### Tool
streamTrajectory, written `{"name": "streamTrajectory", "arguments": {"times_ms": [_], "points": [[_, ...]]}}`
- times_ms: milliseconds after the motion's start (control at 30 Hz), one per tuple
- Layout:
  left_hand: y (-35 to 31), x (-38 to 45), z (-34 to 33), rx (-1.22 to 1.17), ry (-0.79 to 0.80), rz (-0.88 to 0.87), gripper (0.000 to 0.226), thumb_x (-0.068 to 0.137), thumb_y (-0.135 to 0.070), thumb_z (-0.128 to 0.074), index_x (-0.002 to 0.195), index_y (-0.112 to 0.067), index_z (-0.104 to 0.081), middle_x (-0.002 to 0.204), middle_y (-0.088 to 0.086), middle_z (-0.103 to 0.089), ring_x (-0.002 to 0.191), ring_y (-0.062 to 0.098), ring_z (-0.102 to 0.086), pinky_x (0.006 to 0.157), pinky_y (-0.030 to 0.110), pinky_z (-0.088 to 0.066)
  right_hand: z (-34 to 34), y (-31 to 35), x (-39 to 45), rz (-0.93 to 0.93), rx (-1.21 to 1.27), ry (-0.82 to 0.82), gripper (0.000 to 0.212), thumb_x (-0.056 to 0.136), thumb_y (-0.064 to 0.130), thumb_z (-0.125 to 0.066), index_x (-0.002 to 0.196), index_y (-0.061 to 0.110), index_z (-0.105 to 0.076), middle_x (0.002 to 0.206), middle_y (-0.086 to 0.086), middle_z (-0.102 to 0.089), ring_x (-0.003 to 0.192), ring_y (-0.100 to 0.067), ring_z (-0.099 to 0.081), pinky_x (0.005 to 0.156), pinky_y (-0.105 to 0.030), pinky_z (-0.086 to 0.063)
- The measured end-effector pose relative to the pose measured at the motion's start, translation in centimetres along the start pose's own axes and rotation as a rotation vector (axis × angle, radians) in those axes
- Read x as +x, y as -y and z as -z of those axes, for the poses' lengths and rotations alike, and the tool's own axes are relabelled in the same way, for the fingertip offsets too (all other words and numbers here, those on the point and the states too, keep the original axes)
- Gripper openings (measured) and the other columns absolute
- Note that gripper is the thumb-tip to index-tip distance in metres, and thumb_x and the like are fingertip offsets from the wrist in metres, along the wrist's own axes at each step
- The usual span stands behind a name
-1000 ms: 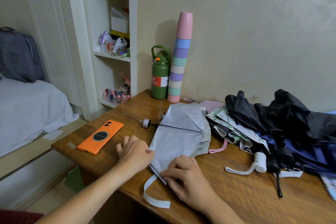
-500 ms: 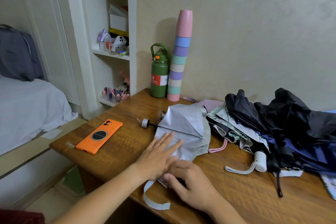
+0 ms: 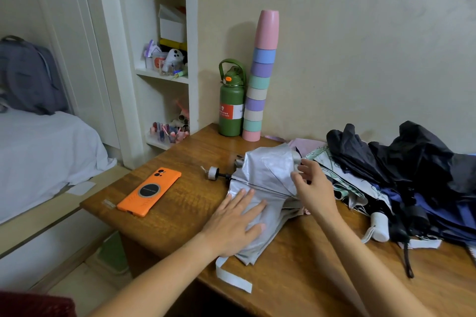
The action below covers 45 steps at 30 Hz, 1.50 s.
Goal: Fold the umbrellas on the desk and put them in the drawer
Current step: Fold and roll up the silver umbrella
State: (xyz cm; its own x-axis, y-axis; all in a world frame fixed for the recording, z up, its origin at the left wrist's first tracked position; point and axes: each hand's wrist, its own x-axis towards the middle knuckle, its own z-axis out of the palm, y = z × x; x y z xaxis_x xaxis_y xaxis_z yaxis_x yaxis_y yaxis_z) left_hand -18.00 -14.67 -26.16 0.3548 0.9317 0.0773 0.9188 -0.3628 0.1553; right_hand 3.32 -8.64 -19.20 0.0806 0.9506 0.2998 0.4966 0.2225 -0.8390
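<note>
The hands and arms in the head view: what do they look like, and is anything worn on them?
Both forearms are bare, with no sleeve showing along them. The left hand and the right hand wear no gloves, and no ring, watch or bracelet is visible. A dark red piece of cloth shows at the lower left corner, perhaps clothing.

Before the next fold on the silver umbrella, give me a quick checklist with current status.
1. Left hand pressing silver umbrella flat: ok.
2. Right hand at the far canopy edge: ok; actual grip: cannot tell.
3. Closing strap free, hanging over desk edge: ok.
4. Orange phone apart from the fabric: ok.
5. Other umbrellas folded: not ok.
6. Drawer open: cannot tell.
</note>
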Motion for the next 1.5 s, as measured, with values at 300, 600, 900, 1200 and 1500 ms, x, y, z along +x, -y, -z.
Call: {"name": "streamTrajectory", "arguments": {"times_ms": [300, 600, 900, 1200, 1500], "points": [[0.1, 0.2, 0.2, -0.002, 0.005, -0.003, 0.063, 0.105, -0.061, -0.019, 0.163, -0.044, 0.000, 0.170, -0.006, 0.019, 0.153, 0.008, 0.026, 0.127, 0.037, 0.012, -2.5, 2.8, 4.4, -0.144, 0.298, 0.032, 0.091, 0.076, 0.042, -0.085, 0.149, 0.018, -0.035, 0.142, -0.009, -0.052, 0.125, -0.023, -0.056, 0.105, -0.038, -0.047], [-0.5, -0.4, 0.8, -0.079, -0.125, 0.012, 0.067, 0.109, -0.048, -0.027, 0.165, -0.018, -0.004, 0.172, 0.005, -0.011, 0.158, 0.014, 0.003, 0.125, 0.027, 0.014, -1.7, 3.0, -4.7, 0.412, 0.025, 0.142, 0.059, 0.087, 0.014, -0.078, 0.139, 0.027, -0.053, 0.134, 0.026, -0.058, 0.122, 0.013, -0.052, 0.097, -0.006, -0.038], [-0.3, -0.8, -0.1, -0.229, -0.511, 0.213, 0.043, 0.089, -0.022, -0.057, 0.132, -0.017, -0.052, 0.134, -0.001, -0.044, 0.132, 0.015, -0.036, 0.114, 0.024, -0.031, -1.9, -0.8, -10.4, 0.404, -0.035, 0.254, 0.056, 0.089, 0.018, -0.075, 0.134, 0.038, -0.050, 0.066, 0.011, -0.059, 0.057, -0.008, -0.056, 0.055, -0.014, -0.038], [1.5, -1.0, 0.7, -0.530, -0.692, 0.186, 0.034, 0.089, 0.003, -0.059, 0.113, -0.020, -0.068, 0.113, -0.021, -0.054, 0.114, -0.004, -0.047, 0.100, 0.017, -0.040, -1.4, 0.4, -10.7, 0.413, -0.006, 0.269, 0.052, 0.093, 0.016, -0.072, 0.136, 0.042, -0.057, 0.134, 0.030, -0.059, 0.125, 0.004, -0.056, 0.100, -0.017, -0.044], [0.5, -1.8, 1.9, -0.808, -0.440, -0.040, 0.017, 0.099, -0.010, -0.057, 0.100, -0.022, -0.069, 0.094, -0.008, -0.068, 0.093, 0.018, -0.065, 0.081, 0.033, -0.055, -1.2, 1.1, -10.7, 0.303, 0.116, 0.497, 0.060, 0.098, 0.014, -0.068, 0.145, 0.045, -0.048, 0.143, 0.030, -0.053, 0.130, 0.006, -0.051, 0.103, -0.014, -0.041]]}}
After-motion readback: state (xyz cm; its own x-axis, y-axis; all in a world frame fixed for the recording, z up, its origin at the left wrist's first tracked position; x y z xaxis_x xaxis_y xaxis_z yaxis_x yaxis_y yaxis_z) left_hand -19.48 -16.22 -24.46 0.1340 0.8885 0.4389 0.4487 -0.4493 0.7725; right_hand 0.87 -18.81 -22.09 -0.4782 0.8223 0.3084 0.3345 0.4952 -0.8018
